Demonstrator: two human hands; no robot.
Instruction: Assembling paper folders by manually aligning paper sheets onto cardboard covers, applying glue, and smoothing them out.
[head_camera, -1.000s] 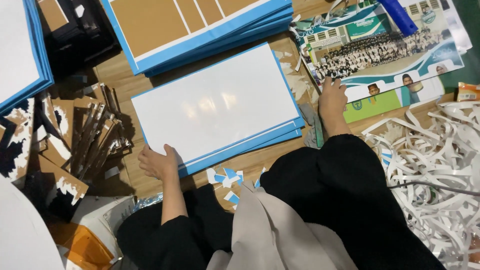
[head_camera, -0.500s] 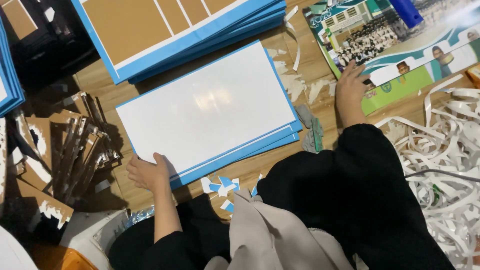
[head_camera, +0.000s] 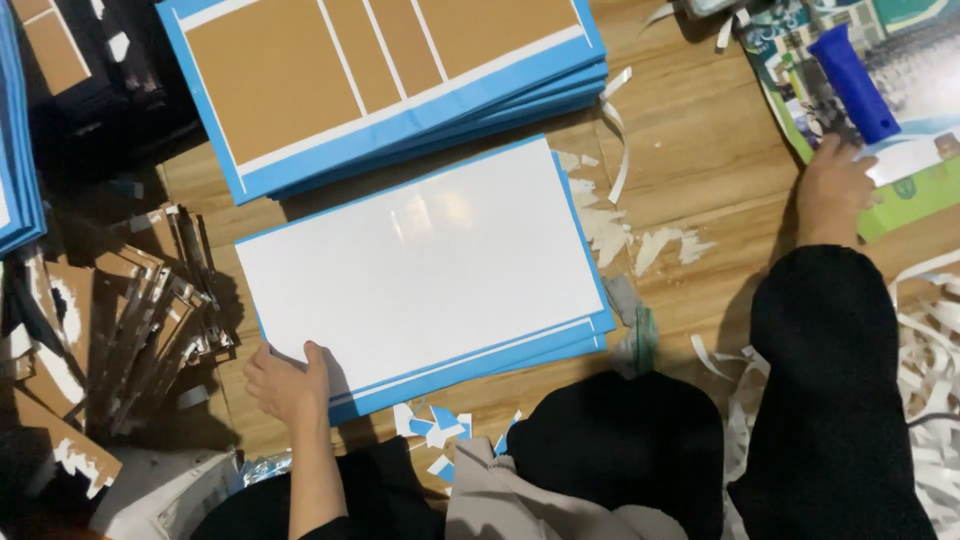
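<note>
My left hand (head_camera: 285, 385) rests on the near left corner of the white board (head_camera: 420, 265), thumb on top, fingers hooked under the edge, so it grips the top sheet of a blue-edged stack (head_camera: 470, 365) on the wooden floor (head_camera: 690, 150). My right hand (head_camera: 832, 190) lies flat at far right on a printed poster (head_camera: 900, 170), fingers spread and holding nothing, just below a blue roller handle (head_camera: 850, 80). Step in hand looks like covering boards. Next move likely needs the right hand to draw a printed sheet over while the left steadies the board.
</note>
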